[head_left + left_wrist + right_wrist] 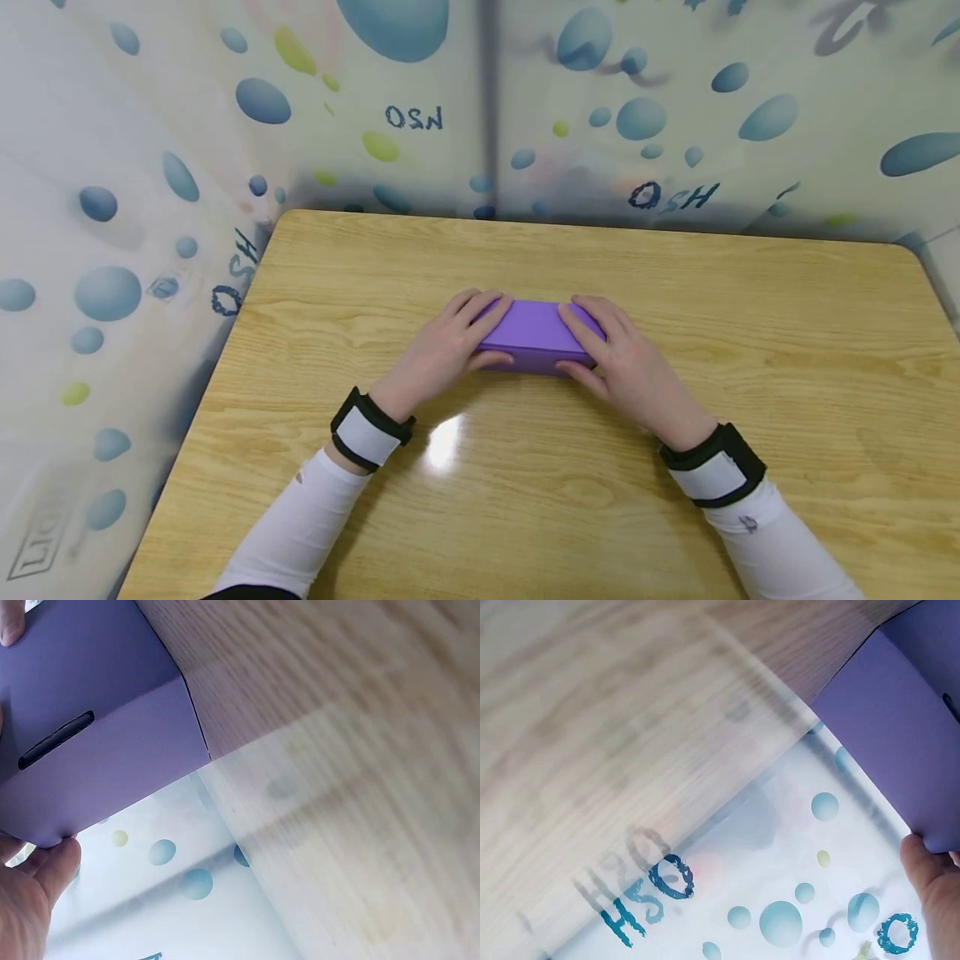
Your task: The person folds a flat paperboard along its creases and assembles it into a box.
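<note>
A closed purple box lies on the wooden table, its long side facing me. My left hand grips its left end, fingers over the top and thumb along the front. At the other end my right hand holds it the same way. In the left wrist view, a dark narrow slot is cut in the box, and the fingers touch an edge. The right wrist view has the box at the right, with a fingertip against its corner. What the box contains is hidden.
The light wood table reaches out around the box on all sides. Behind and to the left stand white walls printed with blue and green drops and lettering. A bright light reflection shows on the tabletop.
</note>
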A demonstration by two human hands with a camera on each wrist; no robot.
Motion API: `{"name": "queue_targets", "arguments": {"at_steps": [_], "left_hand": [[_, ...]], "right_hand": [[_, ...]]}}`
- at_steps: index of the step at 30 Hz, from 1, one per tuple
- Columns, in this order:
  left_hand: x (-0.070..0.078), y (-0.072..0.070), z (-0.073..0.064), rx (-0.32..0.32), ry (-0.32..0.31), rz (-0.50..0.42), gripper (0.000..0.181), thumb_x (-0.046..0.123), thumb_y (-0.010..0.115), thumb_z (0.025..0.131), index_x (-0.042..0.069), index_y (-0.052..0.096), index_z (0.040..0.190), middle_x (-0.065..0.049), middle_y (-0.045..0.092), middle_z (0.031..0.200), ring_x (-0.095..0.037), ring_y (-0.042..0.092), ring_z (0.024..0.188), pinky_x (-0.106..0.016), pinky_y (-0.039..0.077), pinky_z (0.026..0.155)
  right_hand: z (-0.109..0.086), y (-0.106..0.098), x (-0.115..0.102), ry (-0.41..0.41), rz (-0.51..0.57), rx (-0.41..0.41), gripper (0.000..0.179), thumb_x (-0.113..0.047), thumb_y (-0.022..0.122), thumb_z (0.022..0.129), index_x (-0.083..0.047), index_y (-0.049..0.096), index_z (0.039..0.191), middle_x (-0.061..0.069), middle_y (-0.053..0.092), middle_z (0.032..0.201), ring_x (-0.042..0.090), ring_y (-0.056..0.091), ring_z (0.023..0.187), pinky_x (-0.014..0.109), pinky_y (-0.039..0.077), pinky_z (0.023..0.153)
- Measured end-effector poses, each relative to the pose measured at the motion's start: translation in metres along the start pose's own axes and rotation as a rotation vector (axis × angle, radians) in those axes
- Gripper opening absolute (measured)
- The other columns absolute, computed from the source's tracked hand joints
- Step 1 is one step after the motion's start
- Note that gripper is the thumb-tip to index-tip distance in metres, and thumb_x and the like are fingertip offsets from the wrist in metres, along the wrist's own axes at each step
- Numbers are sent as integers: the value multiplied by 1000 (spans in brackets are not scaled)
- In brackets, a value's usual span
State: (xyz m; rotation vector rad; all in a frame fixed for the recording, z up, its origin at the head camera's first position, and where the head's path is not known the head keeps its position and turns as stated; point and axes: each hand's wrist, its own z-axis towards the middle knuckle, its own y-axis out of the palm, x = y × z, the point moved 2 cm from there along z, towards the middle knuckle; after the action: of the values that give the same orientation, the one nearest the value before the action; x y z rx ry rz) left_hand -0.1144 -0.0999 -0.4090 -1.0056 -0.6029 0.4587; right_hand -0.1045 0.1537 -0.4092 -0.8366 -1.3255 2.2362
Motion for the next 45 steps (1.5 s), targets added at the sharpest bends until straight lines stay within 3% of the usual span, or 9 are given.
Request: {"name": "queue_targets", "arguments": {"at_steps": [5,12,15,19,22,26,31,37,45], "left_hand": [[-1,1,1,10,13,16,71,42,67,88,3,44,144,-16,48,137,-31,43,125,-35,40,104],[-2,3,2,-5,-17,-38,70,40,68,89,6,44,144,-14,46,138,-28,41,127,-34,37,106],[-1,3,3,-30,-67,-117,70,39,70,89,8,43,146,-12,45,140,-25,39,130,-32,34,108],[-4,-3,4,-54,-172,-278,82,42,75,83,15,37,149,-7,39,146,-21,36,134,-33,34,108],[-11,-9,5,-89,-261,-372,97,48,80,75,19,29,153,-4,33,151,-20,32,136,-38,34,108],[-20,-13,7,-188,-328,-411,107,54,81,70,23,24,154,-4,31,152,-22,30,138,-42,32,109],[-21,-9,11,-261,-308,-403,97,54,80,73,23,32,152,-7,41,145,-22,41,129,-38,38,105],[-17,-6,14,-220,-305,-413,79,40,82,76,17,47,143,-5,52,127,-17,54,109,-33,46,94],[-15,-8,15,-181,-253,-386,76,35,84,76,13,49,141,-6,53,122,-19,55,107,-32,47,93]], "right_hand": [[0,0,1,0,-23,-4,68,-55,40,99,-9,38,149,20,38,143,37,37,131,54,37,104],[-2,1,1,27,-2,-7,68,-54,45,98,-10,38,149,19,38,144,36,37,132,53,36,105],[-3,0,2,55,34,-8,68,-45,62,93,-11,40,148,18,38,144,35,37,132,52,37,104],[-4,-6,4,127,124,-30,83,-32,81,80,-14,38,149,14,38,145,33,37,131,51,41,101],[-2,-11,10,198,239,-47,93,-30,86,74,-17,34,151,12,40,144,30,41,129,51,43,98],[2,-14,22,239,397,-94,97,-27,87,72,-21,31,152,9,44,142,25,44,126,49,43,99],[7,-14,29,231,449,-190,91,-35,84,76,-23,33,151,7,47,141,25,45,126,49,42,99],[10,-12,29,246,441,-185,76,-34,81,79,-17,45,144,8,51,136,28,51,120,50,47,91],[11,-11,26,209,393,-136,74,-28,84,76,-14,49,139,6,55,129,25,54,114,47,49,88]]}}
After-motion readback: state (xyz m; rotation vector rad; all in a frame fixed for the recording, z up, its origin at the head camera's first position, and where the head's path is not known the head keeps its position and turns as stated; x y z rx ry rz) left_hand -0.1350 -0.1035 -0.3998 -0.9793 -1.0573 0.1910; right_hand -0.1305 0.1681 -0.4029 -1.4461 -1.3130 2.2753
